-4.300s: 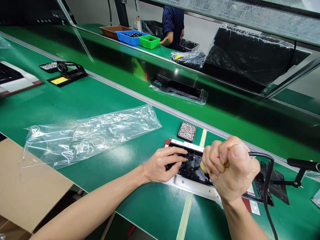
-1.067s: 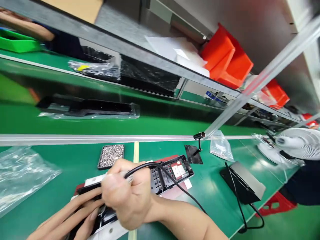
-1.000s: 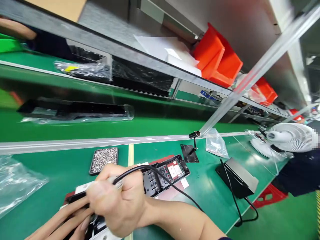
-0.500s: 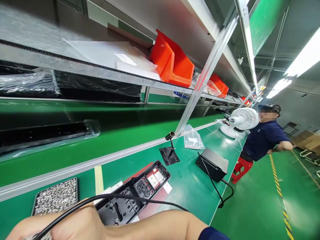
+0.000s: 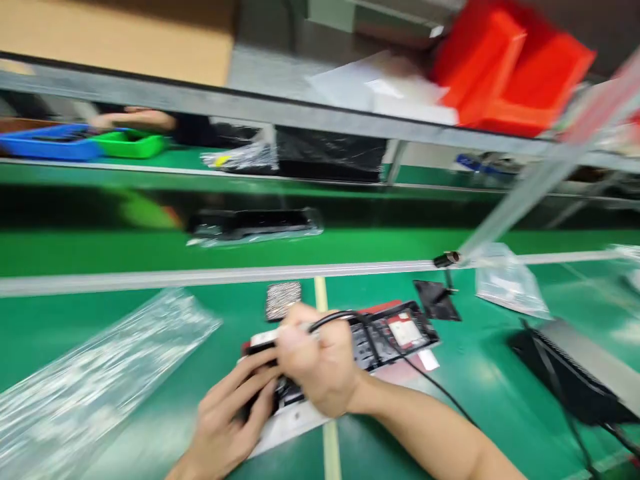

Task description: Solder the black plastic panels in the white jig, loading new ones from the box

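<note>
My right hand (image 5: 320,360) is closed in a fist round a corded hand tool; its black cable (image 5: 345,313) rises out of the fist and bends away to the right. The tool's working end is hidden by my fingers. Below the fist lies a long black plastic housing (image 5: 367,350), with open cavities and a red-and-white patch toward its right end. My left hand (image 5: 227,413) grips the housing's left end, fingers bent over it and touching the right hand. A small tray of shiny metal parts (image 5: 283,300) stands just behind.
A clear plastic bag (image 5: 110,387) covers the left of the green bench. To the right are a black stand (image 5: 440,297), a bag of small parts (image 5: 510,283) and a black box with cables (image 5: 575,373). Red bins (image 5: 515,73) sit overhead; a person's arm (image 5: 135,119) shows across the bench.
My view has swung left and down from the aisle to the work. The right hand, earlier at the bottom edge near the metal-parts tray, is now over the housing; the left hand has come into view.
</note>
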The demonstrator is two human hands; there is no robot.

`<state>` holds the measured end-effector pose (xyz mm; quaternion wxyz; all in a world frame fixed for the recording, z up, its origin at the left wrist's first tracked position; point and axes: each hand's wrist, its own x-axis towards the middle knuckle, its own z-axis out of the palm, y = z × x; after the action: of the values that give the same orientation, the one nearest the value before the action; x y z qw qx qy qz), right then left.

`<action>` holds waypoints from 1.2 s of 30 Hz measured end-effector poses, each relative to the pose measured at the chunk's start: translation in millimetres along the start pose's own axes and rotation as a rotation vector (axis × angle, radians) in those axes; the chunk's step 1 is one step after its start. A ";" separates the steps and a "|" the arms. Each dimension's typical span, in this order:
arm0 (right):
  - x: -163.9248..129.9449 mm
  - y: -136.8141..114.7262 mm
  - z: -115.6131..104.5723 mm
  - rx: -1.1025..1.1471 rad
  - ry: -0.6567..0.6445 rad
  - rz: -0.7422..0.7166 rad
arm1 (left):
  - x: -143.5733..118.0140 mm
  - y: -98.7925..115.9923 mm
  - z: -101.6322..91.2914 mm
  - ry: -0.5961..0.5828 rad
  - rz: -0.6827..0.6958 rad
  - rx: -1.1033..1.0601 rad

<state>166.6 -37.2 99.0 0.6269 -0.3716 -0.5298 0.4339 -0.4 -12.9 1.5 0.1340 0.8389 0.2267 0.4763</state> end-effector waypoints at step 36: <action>7.3 -15.1 -2.2 0.215 0.023 -0.013 | 3.4 0.5 3.0 0.008 -0.094 -0.158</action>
<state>171.5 -35.5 115.1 0.6721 -0.3038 -0.4752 0.4798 3.8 -11.6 2.7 0.2210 0.8122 0.2280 0.4894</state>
